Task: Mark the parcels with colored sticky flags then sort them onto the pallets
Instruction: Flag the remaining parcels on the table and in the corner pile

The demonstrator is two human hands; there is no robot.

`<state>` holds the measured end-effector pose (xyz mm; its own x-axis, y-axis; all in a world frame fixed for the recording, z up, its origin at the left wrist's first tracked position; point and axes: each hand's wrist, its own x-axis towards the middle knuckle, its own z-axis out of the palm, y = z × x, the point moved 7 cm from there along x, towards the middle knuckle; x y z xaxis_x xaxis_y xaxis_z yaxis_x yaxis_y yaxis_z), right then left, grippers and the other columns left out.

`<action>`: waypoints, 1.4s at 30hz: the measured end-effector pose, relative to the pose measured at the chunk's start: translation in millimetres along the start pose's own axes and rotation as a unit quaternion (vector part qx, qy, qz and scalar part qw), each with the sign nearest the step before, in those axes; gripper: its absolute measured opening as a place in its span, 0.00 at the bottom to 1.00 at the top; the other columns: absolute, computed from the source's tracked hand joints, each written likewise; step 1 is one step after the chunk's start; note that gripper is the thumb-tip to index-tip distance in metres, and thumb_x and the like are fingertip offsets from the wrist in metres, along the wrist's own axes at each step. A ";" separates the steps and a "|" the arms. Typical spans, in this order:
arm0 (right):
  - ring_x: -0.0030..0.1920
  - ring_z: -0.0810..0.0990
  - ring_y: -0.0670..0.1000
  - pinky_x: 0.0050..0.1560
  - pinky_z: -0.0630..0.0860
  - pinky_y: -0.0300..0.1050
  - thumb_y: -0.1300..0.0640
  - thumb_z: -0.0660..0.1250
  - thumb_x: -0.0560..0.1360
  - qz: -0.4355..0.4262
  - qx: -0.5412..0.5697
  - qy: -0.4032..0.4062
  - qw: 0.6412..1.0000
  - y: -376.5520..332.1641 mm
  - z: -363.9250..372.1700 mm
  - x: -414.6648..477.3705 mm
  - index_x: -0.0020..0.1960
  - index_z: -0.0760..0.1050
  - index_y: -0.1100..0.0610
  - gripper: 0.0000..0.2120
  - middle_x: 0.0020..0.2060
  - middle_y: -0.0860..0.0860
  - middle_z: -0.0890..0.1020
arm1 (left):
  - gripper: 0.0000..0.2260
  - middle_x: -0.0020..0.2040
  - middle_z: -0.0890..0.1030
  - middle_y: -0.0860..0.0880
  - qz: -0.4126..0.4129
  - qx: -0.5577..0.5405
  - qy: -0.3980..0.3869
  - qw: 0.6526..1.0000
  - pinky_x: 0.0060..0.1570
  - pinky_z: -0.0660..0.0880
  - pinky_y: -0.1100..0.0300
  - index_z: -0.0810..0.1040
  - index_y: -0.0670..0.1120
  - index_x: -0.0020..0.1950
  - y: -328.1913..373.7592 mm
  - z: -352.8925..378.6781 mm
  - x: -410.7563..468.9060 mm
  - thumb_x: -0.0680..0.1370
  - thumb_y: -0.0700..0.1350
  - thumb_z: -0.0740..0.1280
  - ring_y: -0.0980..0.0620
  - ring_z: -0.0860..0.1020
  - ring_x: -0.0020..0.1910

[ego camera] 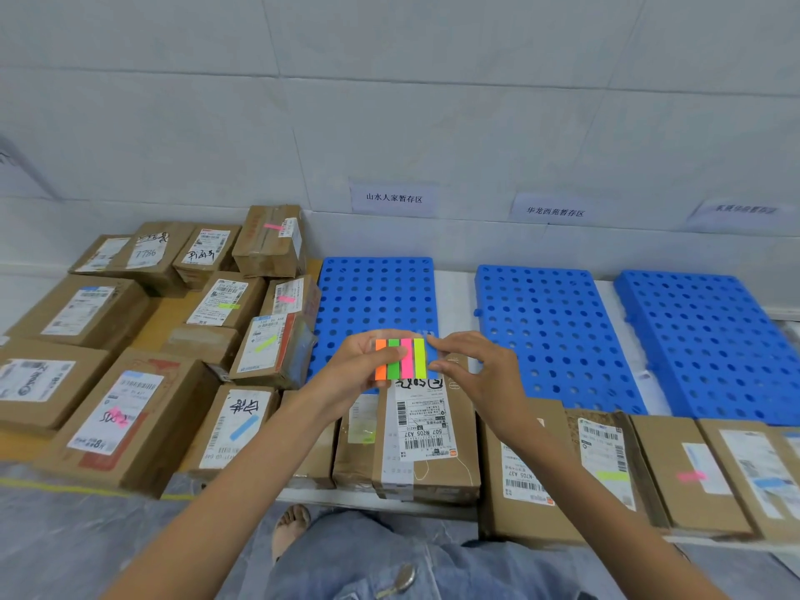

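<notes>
Bright, even light (edges bowed, slightly soft).

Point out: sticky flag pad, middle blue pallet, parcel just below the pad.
sticky flag pad (407,369): head view, lower part of pink strip.
middle blue pallet (550,335): head view, centre of perforated top.
parcel below the pad (425,420): head view, its white shipping label.

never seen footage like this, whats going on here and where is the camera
No machine here: a person wears a camera on the head, looking down at their own two hands. The left hand holds a pad of sticky flags in orange, green, pink and yellow. The right hand is at the pad's edge; whether it pinches a flag yet is unclear. Around them lie cardboard parcels, several already flagged, and three blue pallets below paper signs on the wall.
</notes>
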<state>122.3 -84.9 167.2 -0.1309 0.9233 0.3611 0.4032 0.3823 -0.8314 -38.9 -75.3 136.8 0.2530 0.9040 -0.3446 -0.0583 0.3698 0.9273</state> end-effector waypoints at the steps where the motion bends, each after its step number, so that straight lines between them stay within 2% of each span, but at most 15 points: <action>1: 0.46 0.80 0.43 0.53 0.72 0.30 0.59 0.75 0.66 0.004 0.003 0.001 1.000 0.3 -0.2 -0.9 0.52 0.82 0.54 0.15 0.41 0.47 0.83 | 0.09 0.37 0.82 0.49 0.001 0.005 -0.002 1.000 0.26 0.69 0.68 0.80 0.45 0.55 -0.3 0.1 -0.1 0.77 0.39 0.67 0.58 0.75 0.30; 6: 0.44 0.80 0.42 0.52 0.72 0.29 0.61 0.75 0.66 0.022 0.012 0.006 1.000 1.1 -0.8 -3.2 0.51 0.83 0.56 0.14 0.39 0.48 0.83 | 0.08 0.37 0.82 0.49 0.002 0.026 -0.006 1.000 0.26 0.70 0.68 0.81 0.46 0.54 0.9 2.8 -2.0 0.77 0.39 0.67 0.57 0.76 0.30; 8: 0.44 0.79 0.42 0.51 0.71 0.28 0.62 0.75 0.66 0.026 0.015 0.009 0.999 1.0 -1.0 -3.6 0.50 0.83 0.57 0.13 0.39 0.49 0.82 | 0.08 0.40 0.82 0.46 0.002 0.030 -0.006 1.000 0.28 0.71 0.66 0.81 0.48 0.53 -0.5 2.2 -1.5 0.77 0.40 0.67 0.53 0.76 0.34; 11: 0.43 0.79 0.42 0.50 0.71 0.27 0.62 0.75 0.66 0.033 0.014 0.011 0.999 0.8 -0.4 -4.7 0.49 0.83 0.57 0.12 0.38 0.49 0.82 | 0.08 0.46 0.82 0.41 0.002 0.027 -0.007 1.000 0.41 0.74 0.55 0.83 0.50 0.51 -3.7 0.6 -0.5 0.76 0.41 0.68 0.42 0.74 0.44; 13: 0.43 0.79 0.41 0.50 0.71 0.27 0.62 0.75 0.66 0.037 0.016 0.014 0.999 1.1 0.1 -5.9 0.49 0.83 0.58 0.12 0.38 0.49 0.82 | 0.08 0.47 0.82 0.41 0.001 0.022 -0.001 1.000 0.50 0.73 0.46 0.83 0.50 0.51 -5.6 -0.3 -0.1 0.76 0.40 0.68 0.41 0.75 0.47; 15: 0.42 0.79 0.40 0.50 0.71 0.27 0.62 0.75 0.66 0.039 0.017 0.014 0.999 1.4 1.1 -7.1 0.49 0.83 0.58 0.12 0.38 0.49 0.82 | 0.08 0.46 0.83 0.42 -0.002 0.019 0.003 1.000 0.55 0.70 0.43 0.83 0.50 0.50 -6.4 -0.6 -0.9 0.76 0.40 0.68 0.43 0.76 0.47; 17: 0.42 0.79 0.40 0.50 0.71 0.27 0.62 0.75 0.66 0.040 0.018 0.014 0.999 1.6 2.6 -8.1 0.49 0.83 0.58 0.12 0.38 0.49 0.81 | 0.08 0.46 0.83 0.43 -0.002 0.021 0.000 1.000 0.54 0.72 0.45 0.82 0.50 0.51 -7.0 -0.4 -1.8 0.76 0.40 0.68 0.46 0.78 0.46; 22: 0.42 0.80 0.42 0.49 0.72 0.28 0.63 0.75 0.67 0.042 0.025 0.019 0.999 2.2 4.1 -10.0 0.47 0.83 0.58 0.09 0.40 0.50 0.83 | 0.08 0.40 0.82 0.49 -0.007 0.010 -0.004 1.000 0.32 0.71 0.67 0.81 0.49 0.53 -7.2 0.3 -5.1 0.77 0.39 0.66 0.57 0.77 0.34; 24: 0.43 0.80 0.44 0.49 0.73 0.30 0.63 0.75 0.67 0.041 0.028 0.021 0.999 3.1 5.5 -10.6 0.45 0.83 0.57 0.07 0.40 0.51 0.83 | 0.08 0.39 0.82 0.49 -0.008 0.002 -0.002 1.000 0.27 0.69 0.69 0.80 0.47 0.54 -8.3 -1.0 -5.5 0.77 0.39 0.66 0.59 0.76 0.32; 28: 0.42 0.81 0.44 0.50 0.74 0.33 0.61 0.74 0.68 0.051 0.039 0.012 0.998 3.2 8.0 -10.4 0.46 0.83 0.56 0.07 0.41 0.50 0.83 | 0.09 0.39 0.82 0.50 -0.010 0.002 0.004 1.000 0.30 0.69 0.67 0.80 0.47 0.55 -9.9 -3.4 -5.3 0.77 0.40 0.66 0.58 0.77 0.33; 31: 0.43 0.81 0.45 0.51 0.75 0.35 0.60 0.73 0.70 0.101 0.085 -0.072 0.989 5.6 13.6 -7.4 0.51 0.81 0.54 0.10 0.38 0.46 0.83 | 0.08 0.39 0.82 0.49 -0.008 -0.007 0.013 1.000 0.33 0.71 0.65 0.81 0.49 0.54 -8.4 -6.2 -4.3 0.77 0.41 0.66 0.56 0.78 0.36; 33: 0.41 0.81 0.49 0.51 0.76 0.37 0.60 0.72 0.71 0.119 0.122 -0.119 0.978 4.3 17.1 -6.2 0.54 0.79 0.53 0.12 0.34 0.49 0.81 | 0.08 0.39 0.82 0.49 -0.006 -0.005 0.018 1.000 0.29 0.71 0.66 0.81 0.49 0.53 -6.2 -7.6 -3.4 0.77 0.40 0.66 0.57 0.78 0.34; 35: 0.41 0.81 0.50 0.51 0.77 0.40 0.62 0.71 0.72 0.135 0.153 -0.119 0.972 3.3 16.4 -4.2 0.53 0.79 0.53 0.11 0.34 0.55 0.81 | 0.08 0.39 0.82 0.48 -0.004 -0.003 0.022 1.000 0.27 0.70 0.67 0.81 0.49 0.54 -3.9 -8.0 -2.8 0.77 0.41 0.66 0.58 0.77 0.32; 39: 0.45 0.82 0.57 0.55 0.78 0.49 0.61 0.69 0.73 0.181 0.203 -0.109 0.956 4.0 15.7 -1.8 0.51 0.80 0.54 0.07 0.39 0.59 0.83 | 0.08 0.40 0.82 0.48 0.002 0.003 0.025 1.000 0.28 0.70 0.66 0.80 0.48 0.55 -0.8 -7.5 -3.2 0.77 0.41 0.67 0.58 0.77 0.33; 42: 0.43 0.81 0.56 0.52 0.78 0.46 0.62 0.71 0.71 0.171 0.192 -0.121 0.959 2.7 16.4 0.8 0.50 0.80 0.54 0.08 0.38 0.60 0.81 | 0.08 0.40 0.82 0.48 0.003 0.004 0.031 1.000 0.28 0.70 0.66 0.81 0.49 0.55 -0.5 -7.8 -3.5 0.77 0.41 0.66 0.57 0.77 0.33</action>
<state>108.5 -82.6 158.3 -0.2750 0.9610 -0.0301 0.1020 -0.0020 -0.9948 -47.3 -77.0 136.4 0.1921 0.9181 -0.3468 -0.0514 0.3623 0.9307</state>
